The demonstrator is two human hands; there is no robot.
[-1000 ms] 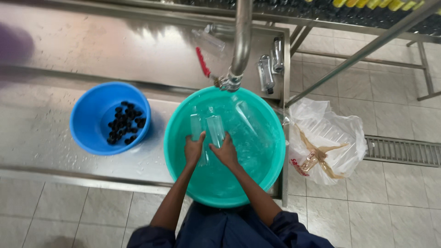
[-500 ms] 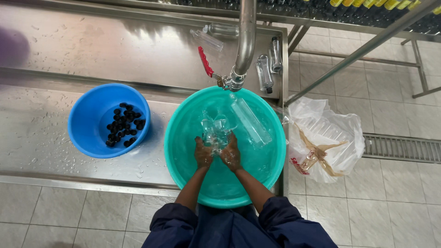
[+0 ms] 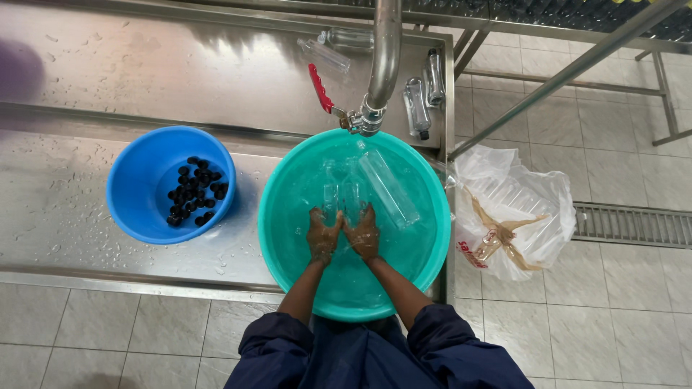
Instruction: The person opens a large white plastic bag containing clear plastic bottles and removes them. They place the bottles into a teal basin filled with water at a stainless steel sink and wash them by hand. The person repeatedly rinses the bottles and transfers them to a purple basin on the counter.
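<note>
While both hands, left hand [image 3: 323, 236] and right hand [image 3: 362, 233], grip submerged clear bottles [image 3: 340, 196] at fingertips, another bottle [image 3: 388, 189] beyond them floats unhandled.

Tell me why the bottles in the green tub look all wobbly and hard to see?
Head view: the clear bottles lie under rippling water in the tub, so their edges bend and fade; both hands, left hand and right hand, look wavy underwater too. The wet steel table shows bright glare. A purple blur sits out of focus at the left edge.
</note>
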